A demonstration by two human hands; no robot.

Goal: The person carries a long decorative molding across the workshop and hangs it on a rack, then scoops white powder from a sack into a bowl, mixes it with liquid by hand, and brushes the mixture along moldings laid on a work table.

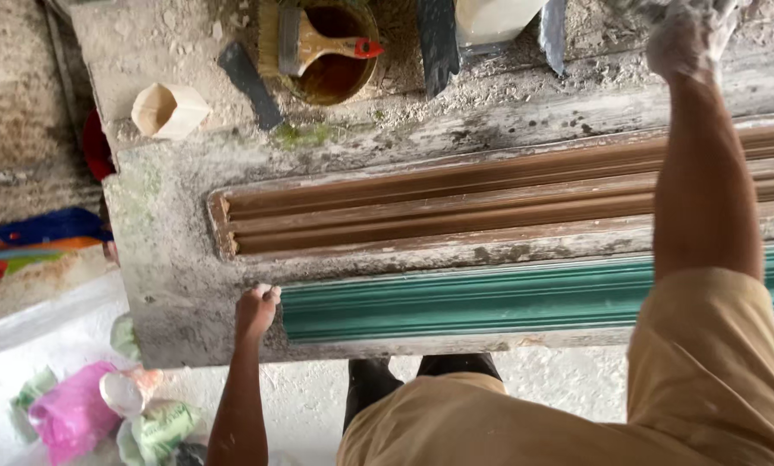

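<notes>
Left hand (256,309): fist-like, fingers curled in, pressed against left end of long green ribbed moulding strip (525,298) at near edge of bench; nothing seen gripped inside, more bracing than holding.
Right hand (687,36): stretched far across bench, coated in white stuff; fingers bunched, but whether anything sits in them — cannot tell, top edge of frame cuts it off.
Green strip: lying flat along near edge of rough grey concrete slab bench (158,259), parallel to brown one, just beside it.
Brown ribbed moulding strip (456,207): farther back, sunk in a pale crusty bed, looks wet-brown along whole visible length; right part hidden by forearm.
Brush (318,45): flat, wooden handle w/ red tip, resting across round tin of brown liquid (339,73), not in hand.
Progress, judged: brown strip appears coated already; green strip shows no brown or white on it, so prob. untouched; brush parked.
Left to do, judged: anything on green strip, plus whatever white stuff on right hand is for.
Other bits: folded cream paper cup (169,110) on bench corner, dark flat stick (249,84) near tin, pink and green plastic bags (76,414) on floor below.
</notes>
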